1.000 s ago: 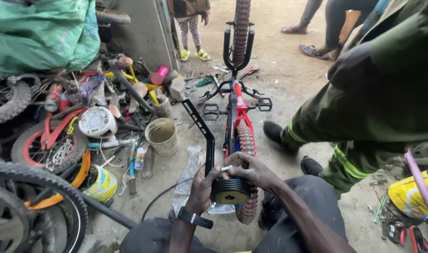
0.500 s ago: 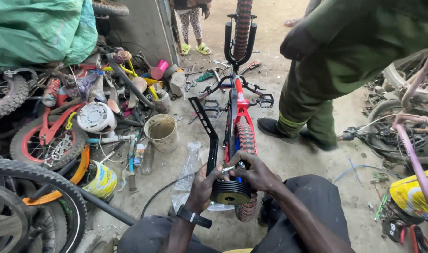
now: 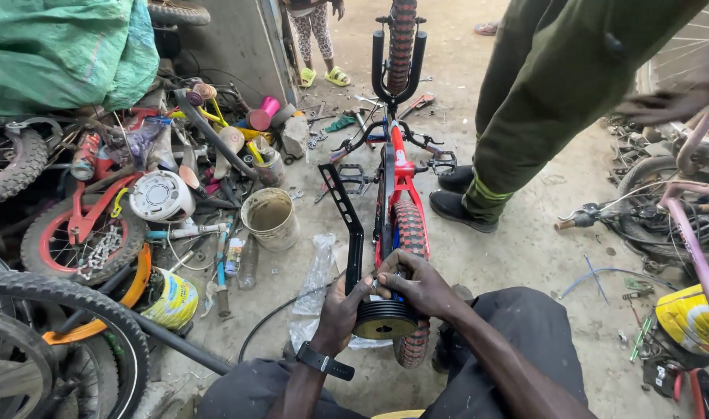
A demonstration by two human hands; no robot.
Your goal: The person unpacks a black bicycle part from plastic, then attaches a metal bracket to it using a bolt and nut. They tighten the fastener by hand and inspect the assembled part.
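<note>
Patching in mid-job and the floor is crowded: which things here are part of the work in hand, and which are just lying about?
In hand:
- left hand and right hand, both on the small black wheel
- black bracket
- red bicycle, upside down

Lying about:
- dirty bucket
- yellow tin
- plastic bag
- pedal

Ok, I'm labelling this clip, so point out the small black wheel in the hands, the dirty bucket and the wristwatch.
small black wheel (image 3: 385, 320), head view, on its ribbed tread.
dirty bucket (image 3: 271, 219), head view, on its inner wall.
wristwatch (image 3: 323, 361), head view, on the black strap.
</note>
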